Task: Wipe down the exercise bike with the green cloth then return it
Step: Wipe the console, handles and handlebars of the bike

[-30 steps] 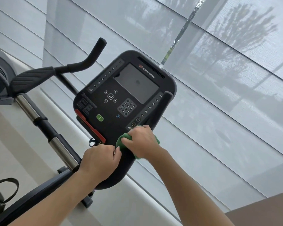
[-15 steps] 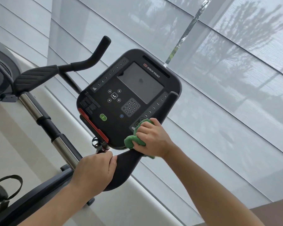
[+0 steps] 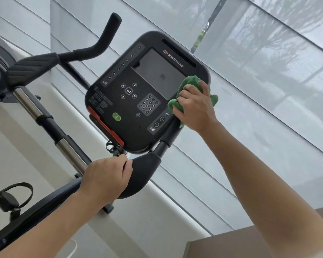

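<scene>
head view: just the one angle
right hand (image 3: 196, 107): fingers curled round the bunched green cloth (image 3: 188, 84), pressing it on the right edge of the exercise bike (image 3: 50, 125) console (image 3: 144, 94), by the screen
left hand (image 3: 106, 179): wrapped round the near handlebar (image 3: 144, 170) below the console

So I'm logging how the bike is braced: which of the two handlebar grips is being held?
The near handlebar grip, below the console: the left hand wraps it. The far handlebar grip, angled upward, is untouched.

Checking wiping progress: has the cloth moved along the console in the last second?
Yes. The green cloth has travelled up the console's right edge, from its lower corner to beside the screen.
</scene>
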